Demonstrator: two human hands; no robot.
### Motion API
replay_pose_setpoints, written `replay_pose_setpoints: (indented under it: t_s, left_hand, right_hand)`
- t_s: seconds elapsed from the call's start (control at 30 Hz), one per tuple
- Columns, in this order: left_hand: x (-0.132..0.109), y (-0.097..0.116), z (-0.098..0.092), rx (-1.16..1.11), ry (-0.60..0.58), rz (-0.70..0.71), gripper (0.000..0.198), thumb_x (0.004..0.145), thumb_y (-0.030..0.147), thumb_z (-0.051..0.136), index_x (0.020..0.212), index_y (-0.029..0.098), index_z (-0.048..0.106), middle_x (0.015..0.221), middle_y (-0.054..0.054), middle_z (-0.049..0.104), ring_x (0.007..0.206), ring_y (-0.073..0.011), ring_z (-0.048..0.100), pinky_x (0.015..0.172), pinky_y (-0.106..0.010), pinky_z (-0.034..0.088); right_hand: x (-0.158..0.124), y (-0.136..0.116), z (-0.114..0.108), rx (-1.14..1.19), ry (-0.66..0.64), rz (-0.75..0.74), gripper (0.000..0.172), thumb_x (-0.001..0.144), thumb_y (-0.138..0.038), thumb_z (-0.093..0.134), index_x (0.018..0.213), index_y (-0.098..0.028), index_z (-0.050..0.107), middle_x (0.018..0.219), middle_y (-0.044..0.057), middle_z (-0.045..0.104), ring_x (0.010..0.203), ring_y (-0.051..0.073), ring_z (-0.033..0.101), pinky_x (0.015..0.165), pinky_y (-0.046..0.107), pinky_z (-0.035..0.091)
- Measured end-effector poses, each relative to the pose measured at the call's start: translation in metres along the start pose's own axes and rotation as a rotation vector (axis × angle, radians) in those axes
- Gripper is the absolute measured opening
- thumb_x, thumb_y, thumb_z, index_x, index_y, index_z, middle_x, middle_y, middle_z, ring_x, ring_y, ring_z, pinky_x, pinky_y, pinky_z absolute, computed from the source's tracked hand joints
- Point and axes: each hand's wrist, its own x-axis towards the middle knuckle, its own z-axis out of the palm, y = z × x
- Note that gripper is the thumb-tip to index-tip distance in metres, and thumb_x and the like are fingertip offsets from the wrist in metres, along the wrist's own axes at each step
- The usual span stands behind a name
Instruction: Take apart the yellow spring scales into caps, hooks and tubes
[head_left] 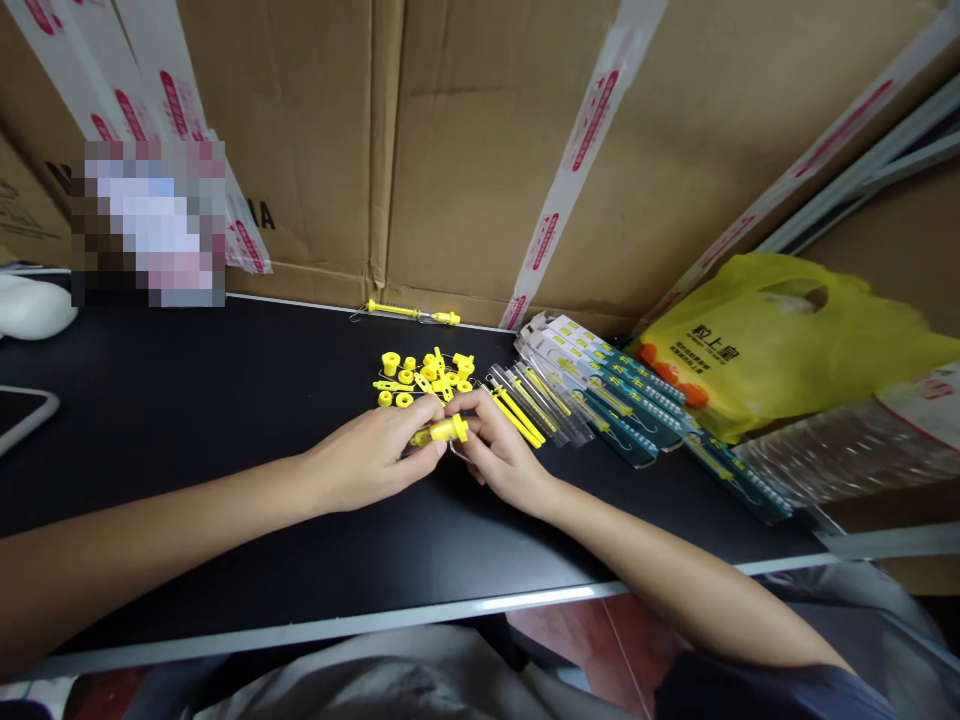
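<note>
My left hand [397, 452] is closed around a yellow-capped clear tube, a tubular spring scale [441, 432], with the yellow cap pointing right. At that cap, my right hand [506, 455] has its fingers curled in, pinching a thin wire hook [459, 453]; its fingertips are partly hidden. Just beyond my hands lies a loose pile of yellow plastic caps, rings and small parts [427, 375], with metal hooks among them. Clear tubes [544, 395] and yellow rods [517, 418] lie right of the pile. Another spring scale [412, 312] rests at the table's back edge.
Printed boxes [615, 385] lie in a row at the right, beside a yellow plastic bag [772, 345] and a stack of clear plastic [832, 450]. Large cardboard boxes [465, 150] stand behind the black table [247, 420]. A phone-like device [22, 415] and a white object [34, 307] are at left.
</note>
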Motion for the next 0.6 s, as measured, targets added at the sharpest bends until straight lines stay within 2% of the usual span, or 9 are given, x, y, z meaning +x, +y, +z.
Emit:
replay_pose_setpoints:
  t_s: [0.2, 0.33, 0.47, 0.6]
  left_hand:
    - [-0.001, -0.006, 0.003, 0.131, -0.042, 0.058, 0.028, 0.097, 0.036, 0.027, 0.096, 0.019, 0.048, 0.085, -0.002, 0.062, 0.073, -0.0160, 0.060, 0.062, -0.025, 0.039]
    - [-0.002, -0.007, 0.007, 0.277, -0.047, 0.029, 0.027, 0.097, 0.034, 0.027, 0.108, 0.018, 0.046, 0.084, -0.002, 0.064, 0.072, -0.0188, 0.064, 0.056, -0.025, 0.039]
    - [-0.002, -0.005, 0.010, 0.382, -0.050, 0.012, 0.028, 0.097, 0.032, 0.027, 0.116, 0.018, 0.042, 0.080, -0.002, 0.066, 0.069, -0.0199, 0.065, 0.051, -0.024, 0.039]
    - [-0.002, -0.005, 0.011, 0.420, -0.043, 0.009, 0.031, 0.098, 0.035, 0.025, 0.118, 0.019, 0.041, 0.085, -0.003, 0.067, 0.070, -0.0199, 0.067, 0.052, -0.024, 0.042]
  right_hand:
    - [0.001, 0.005, 0.005, 0.210, -0.043, 0.111, 0.025, 0.091, -0.047, 0.045, 0.094, -0.023, 0.036, 0.060, -0.010, 0.035, 0.041, 0.004, 0.030, 0.035, 0.014, 0.026]
    - [0.001, 0.006, 0.010, 0.351, -0.004, 0.177, 0.027, 0.088, -0.046, 0.052, 0.091, -0.024, 0.037, 0.057, -0.012, 0.034, 0.037, 0.003, 0.027, 0.030, 0.012, 0.027]
    - [0.002, 0.004, 0.013, 0.397, 0.047, 0.220, 0.030, 0.084, -0.046, 0.057, 0.089, -0.023, 0.039, 0.054, -0.013, 0.034, 0.035, 0.002, 0.024, 0.028, 0.011, 0.027]
    - [0.003, 0.004, 0.012, 0.383, 0.076, 0.219, 0.028, 0.084, -0.044, 0.058, 0.088, -0.022, 0.042, 0.056, -0.012, 0.039, 0.034, 0.001, 0.026, 0.026, 0.011, 0.026]
